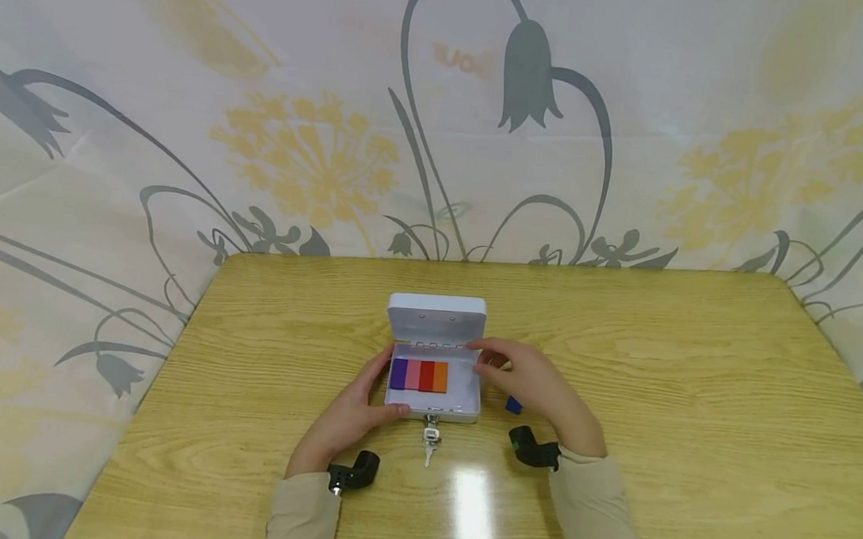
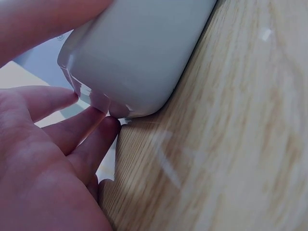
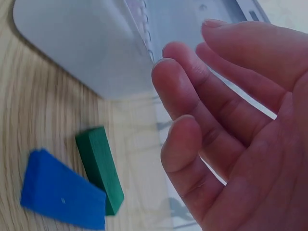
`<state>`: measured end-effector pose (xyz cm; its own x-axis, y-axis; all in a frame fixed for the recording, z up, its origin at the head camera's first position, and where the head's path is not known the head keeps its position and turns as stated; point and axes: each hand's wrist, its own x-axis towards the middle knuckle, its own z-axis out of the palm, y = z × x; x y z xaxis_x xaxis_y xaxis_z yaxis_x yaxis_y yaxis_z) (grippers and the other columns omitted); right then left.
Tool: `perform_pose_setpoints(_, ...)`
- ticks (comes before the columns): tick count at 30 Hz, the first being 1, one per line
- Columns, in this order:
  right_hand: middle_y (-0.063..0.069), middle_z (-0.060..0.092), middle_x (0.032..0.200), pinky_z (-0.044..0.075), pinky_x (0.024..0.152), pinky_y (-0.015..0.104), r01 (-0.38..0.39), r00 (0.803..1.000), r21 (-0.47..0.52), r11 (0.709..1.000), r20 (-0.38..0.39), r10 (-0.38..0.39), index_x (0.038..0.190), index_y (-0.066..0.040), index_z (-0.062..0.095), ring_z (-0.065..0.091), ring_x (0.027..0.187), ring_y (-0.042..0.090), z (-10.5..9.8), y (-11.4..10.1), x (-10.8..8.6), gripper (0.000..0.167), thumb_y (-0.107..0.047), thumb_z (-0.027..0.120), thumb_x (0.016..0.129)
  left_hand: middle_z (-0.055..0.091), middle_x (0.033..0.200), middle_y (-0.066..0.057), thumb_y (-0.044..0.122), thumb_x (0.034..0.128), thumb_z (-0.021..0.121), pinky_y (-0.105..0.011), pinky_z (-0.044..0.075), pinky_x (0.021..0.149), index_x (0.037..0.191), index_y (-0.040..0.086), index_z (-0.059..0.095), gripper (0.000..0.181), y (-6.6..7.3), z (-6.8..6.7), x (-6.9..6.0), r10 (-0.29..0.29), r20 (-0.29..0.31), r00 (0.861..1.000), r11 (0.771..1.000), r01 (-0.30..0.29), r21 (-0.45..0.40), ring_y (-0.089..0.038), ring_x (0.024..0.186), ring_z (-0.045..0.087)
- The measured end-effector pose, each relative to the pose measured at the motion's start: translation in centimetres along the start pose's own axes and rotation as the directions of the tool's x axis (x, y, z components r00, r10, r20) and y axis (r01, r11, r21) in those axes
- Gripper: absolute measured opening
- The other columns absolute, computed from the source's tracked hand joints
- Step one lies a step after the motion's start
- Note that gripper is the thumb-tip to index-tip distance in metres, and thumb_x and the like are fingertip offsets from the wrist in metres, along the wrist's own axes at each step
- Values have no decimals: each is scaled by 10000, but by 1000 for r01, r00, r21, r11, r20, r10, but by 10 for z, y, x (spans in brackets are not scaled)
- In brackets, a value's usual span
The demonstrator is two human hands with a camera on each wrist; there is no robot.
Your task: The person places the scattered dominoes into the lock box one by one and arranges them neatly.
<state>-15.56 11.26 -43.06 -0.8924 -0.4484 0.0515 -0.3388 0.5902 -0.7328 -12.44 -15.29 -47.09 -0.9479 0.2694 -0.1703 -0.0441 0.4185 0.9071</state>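
Note:
A small white cash box [image 1: 472,399] stands on the table with its hinged lid [image 1: 437,324] raised. Several coloured blocks lie side by side inside: purple [image 1: 398,374], pink [image 1: 412,375], red [image 1: 427,376] and orange [image 1: 441,377]. My left hand [image 1: 349,414] holds the box's left side, thumb at the front edge and fingers toward the back corner. In the left wrist view, fingertips touch the box's rounded corner [image 2: 144,91]. My right hand [image 1: 532,381] is at the box's right side near the hinge, fingers loosely bent, holding nothing. Keys [image 1: 430,446] hang at the front lock.
Right of the box, partly under my right hand, lies a blue block [image 3: 62,192]; a green block [image 3: 100,168] beside it shows in the right wrist view. The wooden table [image 1: 694,388] ends at a flower-patterned cloth [image 1: 618,174] behind.

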Motion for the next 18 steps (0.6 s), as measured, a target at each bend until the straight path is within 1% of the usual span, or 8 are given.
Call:
perform_pose_setpoints(9, -40, 601, 890, 439, 680, 304, -52, 998, -13, 999, -39, 51, 1173, -99, 579, 542, 814, 130, -10, 10, -6, 325, -204, 589, 866, 184, 1443, 123, 359, 712, 733, -453, 90, 1057, 1408, 358, 200, 877, -1, 1, 1, 5, 0, 1000, 1000, -5, 3, -134, 1318, 123)
perform_pose_setpoints(13, -34, 604, 905, 438, 695, 313, -79, 996, -17, 997, -44, 78, 1172, -101, 578, 544, 819, 132, -11, 14, -8, 321, -214, 580, 872, 182, 1442, 129, 374, 705, 735, -450, 91, 1057, 1408, 361, 197, 886, -2, 1, 1, 8, 1, 1000, 1000, -8, 1, -128, 1317, 121)
perform_pose_setpoints(18, -9, 611, 942, 447, 727, 335, -110, 993, 0, 994, -51, 110, 1174, -97, 577, 550, 833, 143, -11, 17, -10, 315, -223, 558, 886, 182, 1442, 129, 344, 718, 732, -444, 97, 1058, 1412, 349, 193, 878, -2, 0, 1, 19, 4, 1000, 1000, -19, -4, -122, 1314, 130)
